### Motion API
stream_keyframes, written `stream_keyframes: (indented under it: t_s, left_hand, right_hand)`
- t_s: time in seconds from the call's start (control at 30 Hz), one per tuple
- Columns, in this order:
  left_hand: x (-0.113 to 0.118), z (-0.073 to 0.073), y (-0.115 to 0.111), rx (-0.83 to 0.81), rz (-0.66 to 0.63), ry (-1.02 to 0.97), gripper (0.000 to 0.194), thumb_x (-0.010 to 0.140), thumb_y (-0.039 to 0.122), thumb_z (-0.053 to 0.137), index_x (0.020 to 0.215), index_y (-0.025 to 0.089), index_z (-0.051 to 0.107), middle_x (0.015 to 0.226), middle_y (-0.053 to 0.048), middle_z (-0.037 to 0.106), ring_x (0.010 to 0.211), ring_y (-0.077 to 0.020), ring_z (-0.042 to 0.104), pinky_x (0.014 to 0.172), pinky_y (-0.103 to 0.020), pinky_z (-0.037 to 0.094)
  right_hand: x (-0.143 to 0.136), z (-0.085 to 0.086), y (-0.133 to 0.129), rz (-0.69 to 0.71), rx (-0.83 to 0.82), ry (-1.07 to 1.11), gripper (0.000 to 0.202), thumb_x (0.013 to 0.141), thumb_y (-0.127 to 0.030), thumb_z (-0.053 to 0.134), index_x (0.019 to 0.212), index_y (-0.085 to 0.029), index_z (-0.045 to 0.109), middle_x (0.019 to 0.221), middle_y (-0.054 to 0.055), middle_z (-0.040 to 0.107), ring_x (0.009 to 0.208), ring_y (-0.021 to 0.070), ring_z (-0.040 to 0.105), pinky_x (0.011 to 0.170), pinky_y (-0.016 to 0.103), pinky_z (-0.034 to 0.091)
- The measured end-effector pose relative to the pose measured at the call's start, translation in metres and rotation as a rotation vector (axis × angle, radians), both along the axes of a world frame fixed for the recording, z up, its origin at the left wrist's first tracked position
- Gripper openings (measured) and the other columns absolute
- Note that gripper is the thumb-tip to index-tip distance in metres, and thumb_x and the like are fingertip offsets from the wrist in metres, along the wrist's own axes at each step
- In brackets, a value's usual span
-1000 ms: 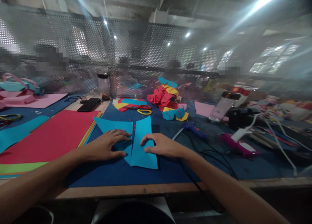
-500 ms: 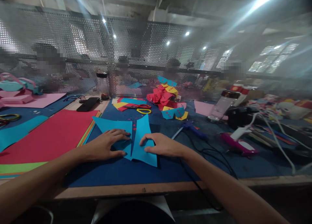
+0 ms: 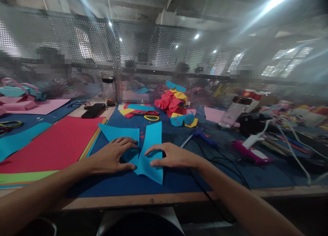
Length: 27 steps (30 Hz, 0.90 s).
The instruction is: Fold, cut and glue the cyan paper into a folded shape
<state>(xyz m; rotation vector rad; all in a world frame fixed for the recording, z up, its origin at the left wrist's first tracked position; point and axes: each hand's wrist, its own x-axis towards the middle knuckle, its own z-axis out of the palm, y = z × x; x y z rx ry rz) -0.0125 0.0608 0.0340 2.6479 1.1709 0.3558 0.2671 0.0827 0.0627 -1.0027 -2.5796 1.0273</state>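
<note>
Beneath both hands (image 3: 139, 155) — blue paper (image 3: 153, 140).

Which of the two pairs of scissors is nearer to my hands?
The scissors just beyond the blue paper under your left hand. The other pair lies at the picture's left edge, partly cut off.

Head-worn view from above the table edge, forward and down
</note>
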Motion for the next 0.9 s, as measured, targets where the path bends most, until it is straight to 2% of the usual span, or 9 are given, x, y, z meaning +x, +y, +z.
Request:
stream_keyframes:
  t_s: [0.17,0.37,0.57,0.77,0.9]
  left_hand:
    - [0.003,-0.001,-0.001,0.022,0.015,0.005,0.063,0.087,0.060,0.068,0.137,0.024,0.055,0.149,-0.009,0.054,0.137,-0.0349,0.047,0.112,-0.052,0.040]
    - [0.003,-0.002,-0.001,0.028,0.010,-0.003,0.065,0.087,0.065,0.065,0.137,0.025,0.054,0.148,-0.009,0.054,0.136,-0.0355,0.048,0.112,-0.052,0.039]
    - [0.005,-0.003,-0.002,0.037,0.021,-0.010,0.065,0.086,0.066,0.065,0.135,0.025,0.055,0.146,-0.009,0.054,0.134,-0.0347,0.048,0.112,-0.052,0.038]
    - [0.006,-0.001,-0.003,0.010,0.038,-0.001,0.067,0.084,0.065,0.067,0.136,0.024,0.054,0.148,-0.009,0.053,0.136,-0.0359,0.046,0.112,-0.052,0.039]
    - [0.005,-0.002,-0.003,0.011,0.036,0.000,0.066,0.084,0.064,0.068,0.136,0.024,0.054,0.148,-0.009,0.053,0.136,-0.0358,0.046,0.112,-0.053,0.039]
  right_hand:
    - [-0.001,0.000,-0.006,-0.008,0.015,-0.026,0.039,0.083,-0.036,0.074,0.120,-0.024,0.073,0.116,0.002,0.075,0.101,0.0228,0.068,0.087,0.029,0.048]
    - [0.001,0.003,-0.004,0.034,-0.013,0.002,0.031,0.084,-0.022,0.067,0.114,-0.021,0.075,0.112,0.001,0.076,0.097,0.0199,0.068,0.086,0.026,0.047]
    - [0.002,0.004,-0.008,0.042,-0.039,0.019,0.033,0.087,-0.034,0.070,0.117,-0.022,0.074,0.118,0.002,0.074,0.106,0.0218,0.067,0.091,0.028,0.045]
    - [0.004,0.002,-0.012,0.027,-0.014,-0.030,0.038,0.082,-0.017,0.063,0.119,-0.023,0.073,0.111,0.001,0.075,0.092,0.0190,0.067,0.082,0.026,0.046]
    - [0.004,0.002,-0.012,0.031,-0.014,-0.014,0.036,0.083,-0.018,0.063,0.117,-0.022,0.073,0.117,0.002,0.074,0.101,0.0202,0.066,0.089,0.027,0.044]
